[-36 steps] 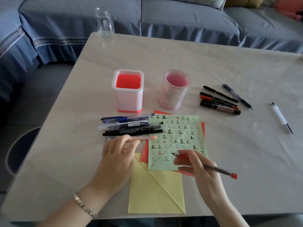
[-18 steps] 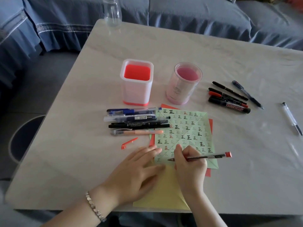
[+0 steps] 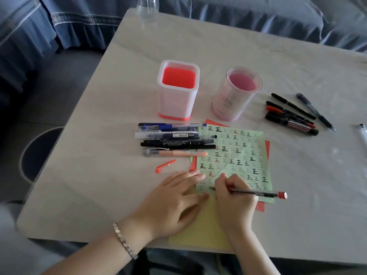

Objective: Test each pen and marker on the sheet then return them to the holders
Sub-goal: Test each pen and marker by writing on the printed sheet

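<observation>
Head view: right hand [image 3: 234,197] is curled, pinching the red pen [image 3: 258,193], with its tip down on the near-left corner of the sheet [image 3: 238,151] and its barrel pointing right. Left hand [image 3: 174,199] lies flat with fingers straight, fingertips on the sheet's left edge. Square holder [image 3: 177,108] and round holder [image 3: 234,104] stand beyond the sheet. Pen row [image 3: 174,139] overlaps the sheet's left edge. Markers [image 3: 292,118] lie beyond its right corner. Cap [image 3: 164,166] lies left of the sheet.

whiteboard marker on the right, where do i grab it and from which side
Pinch the whiteboard marker at mid-barrel, over the label, coming from above. It lies flat with a red-tipped marker close along its far side, so the near side is likely the freer way in.
</observation>
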`<state>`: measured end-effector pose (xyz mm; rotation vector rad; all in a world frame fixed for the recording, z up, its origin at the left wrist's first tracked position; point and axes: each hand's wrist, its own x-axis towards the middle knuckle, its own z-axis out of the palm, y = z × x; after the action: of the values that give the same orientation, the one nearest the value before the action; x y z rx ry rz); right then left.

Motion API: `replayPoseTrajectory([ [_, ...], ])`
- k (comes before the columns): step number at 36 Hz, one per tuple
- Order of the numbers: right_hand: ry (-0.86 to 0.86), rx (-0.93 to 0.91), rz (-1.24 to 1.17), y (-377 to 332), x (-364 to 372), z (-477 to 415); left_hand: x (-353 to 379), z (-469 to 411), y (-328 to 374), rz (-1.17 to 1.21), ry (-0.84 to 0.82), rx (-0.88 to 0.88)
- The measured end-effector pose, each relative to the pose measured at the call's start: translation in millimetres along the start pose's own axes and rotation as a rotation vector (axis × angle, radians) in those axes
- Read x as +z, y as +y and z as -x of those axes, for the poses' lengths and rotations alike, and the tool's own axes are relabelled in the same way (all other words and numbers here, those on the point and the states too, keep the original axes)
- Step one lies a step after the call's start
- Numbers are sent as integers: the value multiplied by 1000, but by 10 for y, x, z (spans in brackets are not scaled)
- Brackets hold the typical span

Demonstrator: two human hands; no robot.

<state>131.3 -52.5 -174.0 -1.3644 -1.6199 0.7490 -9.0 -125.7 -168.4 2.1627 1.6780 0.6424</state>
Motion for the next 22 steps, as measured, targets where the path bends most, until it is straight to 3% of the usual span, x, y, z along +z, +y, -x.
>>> replayPoseTrajectory([
  [22, 28, -53, 74, 25, 21, -13, 14, -16, 2, -12, 22, 5],
])
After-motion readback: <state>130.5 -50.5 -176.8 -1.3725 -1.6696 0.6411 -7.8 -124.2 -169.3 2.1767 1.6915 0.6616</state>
